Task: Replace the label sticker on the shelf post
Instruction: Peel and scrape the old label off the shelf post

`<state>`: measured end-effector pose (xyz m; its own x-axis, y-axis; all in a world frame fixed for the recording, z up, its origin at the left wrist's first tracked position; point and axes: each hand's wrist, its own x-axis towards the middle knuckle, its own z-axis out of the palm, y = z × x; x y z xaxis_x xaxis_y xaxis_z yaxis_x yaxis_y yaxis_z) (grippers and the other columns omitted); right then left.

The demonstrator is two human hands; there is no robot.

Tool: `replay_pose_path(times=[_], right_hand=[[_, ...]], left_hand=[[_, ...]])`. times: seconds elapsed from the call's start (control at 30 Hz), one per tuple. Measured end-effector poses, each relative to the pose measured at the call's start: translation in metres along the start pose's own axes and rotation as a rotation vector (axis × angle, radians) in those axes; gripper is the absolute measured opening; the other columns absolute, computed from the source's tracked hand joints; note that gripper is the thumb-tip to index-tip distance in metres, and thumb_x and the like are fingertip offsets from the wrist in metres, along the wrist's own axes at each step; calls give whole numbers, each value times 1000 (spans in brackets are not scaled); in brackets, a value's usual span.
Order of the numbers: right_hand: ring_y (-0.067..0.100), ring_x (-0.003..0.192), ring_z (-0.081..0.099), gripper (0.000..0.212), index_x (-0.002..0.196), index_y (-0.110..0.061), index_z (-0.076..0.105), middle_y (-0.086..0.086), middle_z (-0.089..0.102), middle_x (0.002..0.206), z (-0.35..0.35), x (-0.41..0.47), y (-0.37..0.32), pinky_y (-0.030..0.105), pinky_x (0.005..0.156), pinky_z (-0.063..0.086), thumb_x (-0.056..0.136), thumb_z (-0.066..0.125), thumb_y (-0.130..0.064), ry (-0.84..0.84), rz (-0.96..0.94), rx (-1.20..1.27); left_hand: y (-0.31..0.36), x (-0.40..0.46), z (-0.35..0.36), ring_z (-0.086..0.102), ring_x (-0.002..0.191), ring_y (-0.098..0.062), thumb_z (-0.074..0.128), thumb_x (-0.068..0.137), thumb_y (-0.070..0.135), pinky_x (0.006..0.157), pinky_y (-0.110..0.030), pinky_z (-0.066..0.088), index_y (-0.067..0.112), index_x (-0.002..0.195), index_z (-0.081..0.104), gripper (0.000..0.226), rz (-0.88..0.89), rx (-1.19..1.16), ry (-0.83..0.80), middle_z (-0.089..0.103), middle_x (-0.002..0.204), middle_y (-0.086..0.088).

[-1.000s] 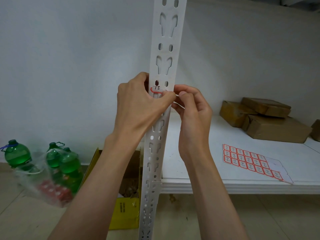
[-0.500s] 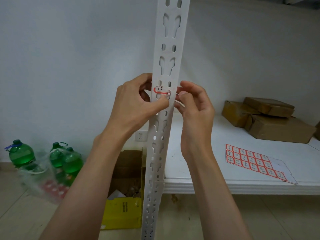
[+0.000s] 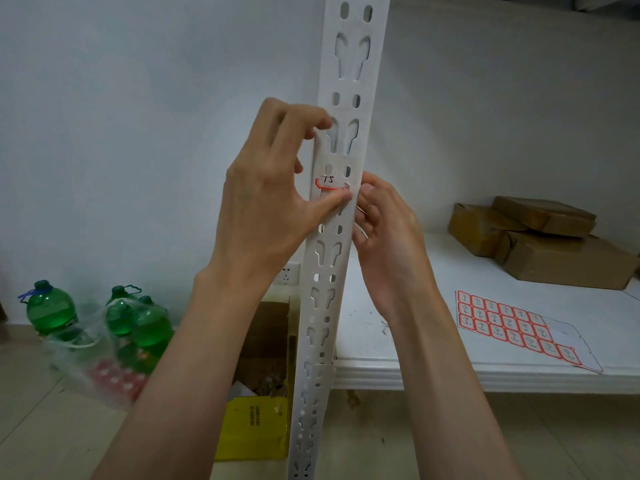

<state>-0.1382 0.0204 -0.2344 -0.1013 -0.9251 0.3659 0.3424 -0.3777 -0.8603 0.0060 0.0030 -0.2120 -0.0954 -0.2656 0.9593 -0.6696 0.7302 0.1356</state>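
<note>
Head view: white wall [image 3: 138, 133] fills the left and upper frame. White shelf [image 3: 519, 289] spans the right, its front edge low in the frame. White slotted post [image 3: 343, 81] runs top to bottom through the centre, tilted slightly in the picture.

Left hand [image 3: 266, 209] is at centre, left of the post. Its thumb [image 3: 329, 204] lies across the post face, tip pressing the lower edge of the sticker [image 3: 329, 183]. Its fingers [image 3: 311, 119] are spread and curled, tips touching the post's left edge above the sticker. Right hand [image 3: 388, 230] is just right of the post; its fingers curl inward, tips at the sticker's right edge, where a corner appears lifted. Whether they pinch it cannot be told.

Sticker, white with red border and handwritten number, sits on the post face at mid-frame, between both hands.

Boxes [image 3: 540, 237] are stacked at the right rear of the shelf. Label sheet [image 3: 512, 323] lies flat near the shelf's front edge, well apart from the hands, with bare shelf between. Lower left: green bottles [image 3: 52, 310] and a plastic bag [image 3: 93, 358] on the floor; an open carton [image 3: 263, 393] just left of the post base.
</note>
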Motion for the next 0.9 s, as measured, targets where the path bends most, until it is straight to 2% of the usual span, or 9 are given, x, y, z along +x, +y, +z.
replay_pose_path(times=[0.07,0.13,0.2,0.33,0.43,0.57,0.67,0.77,0.9], right_hand=[[27,106,71,32,129,-8,59,13,73,113,-2,0,0,41,99,56,101,54,-24,5,-6,0],[26,100,70,34,131,-6,58,15,72,113,-3,0,0,40,100,54,101,54,-23,-16,-2,20],[23,102,67,36,133,-4,58,18,70,118,-4,0,0,40,103,50,102,52,-22,-64,15,44],[24,106,61,37,135,-7,58,20,66,129,-4,2,1,39,101,45,102,51,-23,-115,56,71],[21,100,57,38,135,-9,59,18,67,121,-5,3,2,38,95,42,102,51,-25,-121,80,103],[18,101,61,38,135,-9,60,18,67,123,-4,3,3,39,100,47,101,53,-26,-132,83,125],[16,99,62,41,136,-9,58,16,67,125,-3,3,4,31,89,49,100,55,-27,-128,83,141],[17,100,61,42,137,-8,56,22,62,132,-3,3,4,29,86,49,99,56,-27,-120,87,149],[10,91,63,40,135,-6,58,13,67,116,-4,3,3,25,81,49,99,55,-24,-126,80,161]], left_hand=[[2,-2,1,49,95,-11,83,79,38,78,-6,43,6,112,63,50,37,47,27,58,115,-15],[4,-3,2,56,93,-19,82,81,37,76,-21,53,7,106,67,42,69,75,48,60,111,-15],[4,-3,3,59,92,-25,80,84,35,74,-31,55,8,99,71,33,116,98,67,63,106,-13],[3,-5,4,59,87,-26,78,88,29,72,-26,48,9,90,76,21,183,126,103,68,101,-11],[1,-7,7,61,86,-26,76,90,27,74,-22,46,8,87,78,19,211,128,138,71,98,-12],[-2,-11,13,62,86,-26,75,92,24,74,-24,48,6,88,79,19,226,122,177,72,99,-13],[0,-15,19,62,85,-26,74,92,21,74,-23,49,5,85,79,18,216,112,212,72,98,-14],[3,-17,24,61,84,-25,75,91,17,75,-21,49,3,81,77,17,199,100,248,71,97,-15],[9,-19,29,62,80,-27,75,89,11,68,-32,53,3,75,75,17,153,51,292,70,96,-14]])
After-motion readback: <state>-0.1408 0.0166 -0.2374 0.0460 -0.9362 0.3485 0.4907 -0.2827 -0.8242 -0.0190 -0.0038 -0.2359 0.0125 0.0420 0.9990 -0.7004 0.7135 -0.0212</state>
